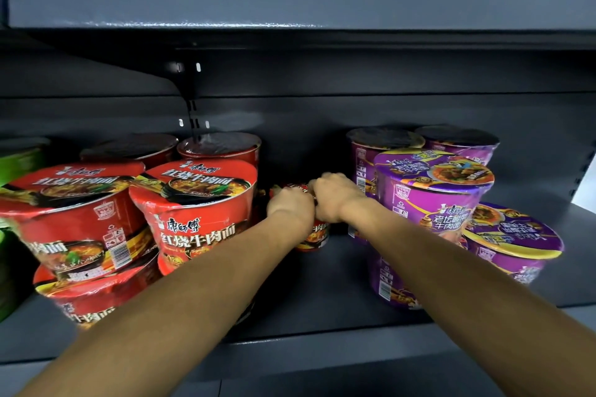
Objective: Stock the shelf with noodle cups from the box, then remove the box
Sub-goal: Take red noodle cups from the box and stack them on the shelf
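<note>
Both my arms reach deep into the dark grey shelf [322, 306]. My left hand [290, 205] and my right hand [333, 198] grip the top of one red noodle cup [314, 237] that stands at the back, in the gap between the stacks. My hands hide most of that cup; only its lower side and a bit of its lid show. Red noodle cups [196, 213] are stacked two high to the left of the gap. Purple noodle cups [432, 193] are stacked to the right. The box is out of view.
A green cup [19, 159] shows at the far left edge. The upper shelf board [290, 0] hangs overhead, held by a black bracket [190, 97] on the back wall. Bare shelf floor runs from the held cup to the front edge.
</note>
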